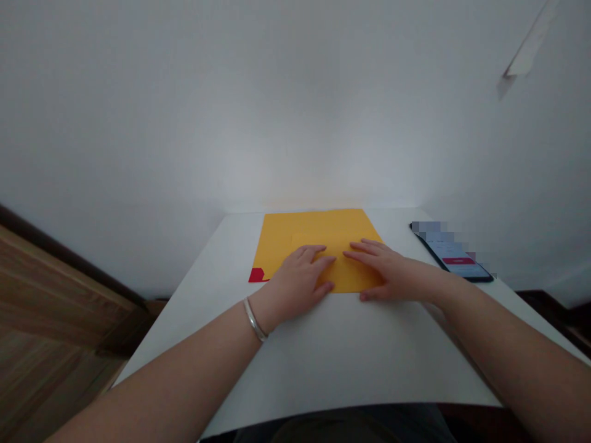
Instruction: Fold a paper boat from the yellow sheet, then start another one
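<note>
A yellow sheet of paper lies flat on the white table. On it rests what looks like a smaller yellow piece, with a faint edge, partly covered by my hands. My left hand lies over the near part of the yellow paper, fingers spread. Opposite it, my right hand rests on the paper's right side, also with its fingers apart and its thumb at the near edge. A red piece shows at the sheet's near left corner; whether it is joined to the sheet, I cannot tell.
A phone with its screen lit lies near the table's right edge. White walls stand behind the table and to both sides. Wooden furniture is at the lower left. A strip of white material sticks out from the right wall.
</note>
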Tool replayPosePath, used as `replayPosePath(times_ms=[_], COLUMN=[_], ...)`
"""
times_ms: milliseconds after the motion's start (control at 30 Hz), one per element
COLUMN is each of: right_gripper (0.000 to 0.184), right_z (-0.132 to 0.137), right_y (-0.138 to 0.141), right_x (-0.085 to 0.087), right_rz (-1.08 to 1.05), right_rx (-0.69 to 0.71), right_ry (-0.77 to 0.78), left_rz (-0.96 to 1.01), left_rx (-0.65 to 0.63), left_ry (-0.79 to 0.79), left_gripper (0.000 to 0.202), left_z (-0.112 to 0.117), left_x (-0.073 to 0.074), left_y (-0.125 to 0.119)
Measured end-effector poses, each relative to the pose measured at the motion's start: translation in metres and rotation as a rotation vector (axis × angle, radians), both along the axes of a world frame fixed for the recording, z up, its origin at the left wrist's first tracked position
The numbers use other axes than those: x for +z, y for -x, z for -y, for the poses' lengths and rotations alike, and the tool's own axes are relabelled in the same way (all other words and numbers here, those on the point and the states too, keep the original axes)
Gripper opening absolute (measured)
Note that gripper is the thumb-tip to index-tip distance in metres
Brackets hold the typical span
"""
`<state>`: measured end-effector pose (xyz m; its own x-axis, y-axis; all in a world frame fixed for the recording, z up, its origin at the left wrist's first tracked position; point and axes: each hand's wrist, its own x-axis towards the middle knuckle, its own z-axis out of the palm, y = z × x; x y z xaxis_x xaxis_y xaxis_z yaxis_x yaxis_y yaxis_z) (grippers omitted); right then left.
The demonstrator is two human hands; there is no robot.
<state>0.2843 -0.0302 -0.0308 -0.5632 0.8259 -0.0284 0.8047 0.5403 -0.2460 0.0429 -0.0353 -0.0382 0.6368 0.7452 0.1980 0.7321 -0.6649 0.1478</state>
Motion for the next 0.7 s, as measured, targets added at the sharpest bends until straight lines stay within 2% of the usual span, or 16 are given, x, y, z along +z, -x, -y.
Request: replayPosePath(times_ms=[100,200,367,500,700], right_gripper=[0.079,0.067,0.052,0.043,0.037], right_z=[-0.005,-0.01,-0.015,-0.017,-0.009], right_y=[-0.001,-0.005,-0.008,-0.006,0.01], right_x=[-0.005,-0.003,-0.003,-0.011,-0.013], right_rz=[0.03,0.033,-0.019,-0.102,-0.179], right_rx=[0.021,0.037,0.088,0.13,0.055], right_ry=[-0.037,-0.12,-0.166,-0.125,-0.138], left_rz=[-0.068,-0.12,-0.129,-0.133,-0.096], left_rx=[0.205,0.307,0.326,0.306,0.31], left_ry=[0.052,0.105,0.114,0.095,-0.017], left_gripper=[0.063,0.074,0.081,0.074,0.069], left_z=[-0.001,-0.004,-0.008,-0.009,-0.006], left_x=[-0.004,-0.006,-0.006,-0.008,-0.005], left_y=[0.0,0.0,0.0,0.001,-0.002])
